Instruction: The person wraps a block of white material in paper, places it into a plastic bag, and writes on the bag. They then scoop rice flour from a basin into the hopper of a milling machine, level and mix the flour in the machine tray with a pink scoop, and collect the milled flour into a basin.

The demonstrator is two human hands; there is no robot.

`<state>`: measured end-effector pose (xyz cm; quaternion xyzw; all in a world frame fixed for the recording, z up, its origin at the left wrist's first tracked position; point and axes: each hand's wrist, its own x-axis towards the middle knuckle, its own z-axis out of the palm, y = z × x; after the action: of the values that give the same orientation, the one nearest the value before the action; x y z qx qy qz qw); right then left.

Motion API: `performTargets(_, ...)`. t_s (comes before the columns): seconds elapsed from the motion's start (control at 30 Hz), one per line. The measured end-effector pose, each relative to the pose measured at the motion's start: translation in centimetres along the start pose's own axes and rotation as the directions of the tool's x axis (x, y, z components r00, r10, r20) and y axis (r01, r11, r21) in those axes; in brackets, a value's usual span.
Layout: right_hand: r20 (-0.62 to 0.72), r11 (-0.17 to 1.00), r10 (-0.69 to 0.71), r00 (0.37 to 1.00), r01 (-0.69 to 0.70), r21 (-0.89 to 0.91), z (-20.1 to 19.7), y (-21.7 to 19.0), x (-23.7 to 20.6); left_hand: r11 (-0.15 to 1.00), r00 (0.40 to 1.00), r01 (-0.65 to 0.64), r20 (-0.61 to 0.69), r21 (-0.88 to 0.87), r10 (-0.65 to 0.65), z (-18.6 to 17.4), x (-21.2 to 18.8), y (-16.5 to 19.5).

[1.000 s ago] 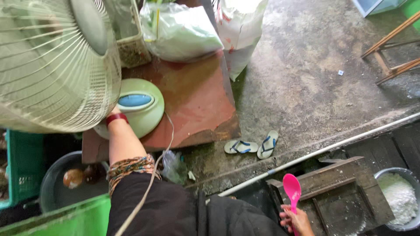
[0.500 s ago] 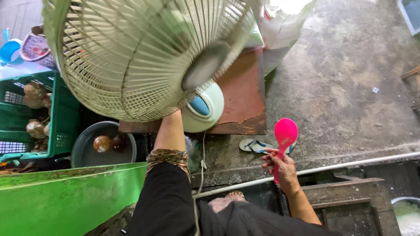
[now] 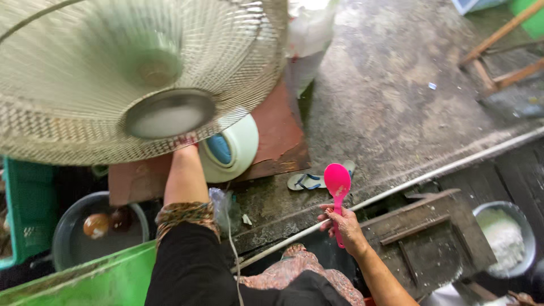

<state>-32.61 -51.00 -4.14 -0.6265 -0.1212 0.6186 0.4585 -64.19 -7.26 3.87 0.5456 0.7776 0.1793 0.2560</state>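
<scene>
The right hand [image 3: 343, 224] was up over the edge of the concrete floor [image 3: 396, 102], fingers wrapped tight round the handle of a pink rice paddle [image 3: 338, 190], blade pointing up and away. Just beyond the blade lay a pair of flip-flops [image 3: 309, 181] on the floor, beside a long white pipe [image 3: 430, 175] running along the edge.

The left arm stretched forward, bangles [image 3: 184, 214] stacked at the forearm below a black sleeve [image 3: 190, 266]. The left hand [image 3: 184, 143] reached the pale green rice cooker [image 3: 229, 150] on a reddish board [image 3: 280, 141], but the big fan cage [image 3: 136, 79] hung right over it and hid the fingers, so I could not tell how they were set.

Down left sat a dark basin [image 3: 71, 238] of water with round things in it, next to a green crate [image 3: 25, 209]. Far right, a metal bowl [image 3: 504, 238] held white rice beside a wooden stand [image 3: 425, 238].
</scene>
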Motion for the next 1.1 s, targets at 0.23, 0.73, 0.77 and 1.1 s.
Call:
performTargets(0.23,-0.076,0.995,0.0,0.997,0.007,0.097,-4.0,2.6,-3.6,0.996,1.0,-0.004,0.015,0.084,0.002,-0.6,-2.2,0.7)
performTargets(0.73,-0.469,0.94,-0.142,0.872,0.267,0.211,-15.0,14.9,-27.5,0.759,0.761,-0.613,0.421,0.22,0.493,8.4,-40.3,-16.0)
performTargets(0.77,-0.523,0.926,-0.139,0.841,0.298,0.232,-16.0,16.3,-30.1,0.705,0.642,-0.672,0.654,0.228,0.4,9.4,-43.8,-16.7)
performTargets(1.1,-0.844,0.814,-0.011,0.537,0.495,0.305,-19.3,38.9,-58.9,0.217,-0.102,-0.94,0.822,-0.264,0.56,20.0,-76.7,-6.6)
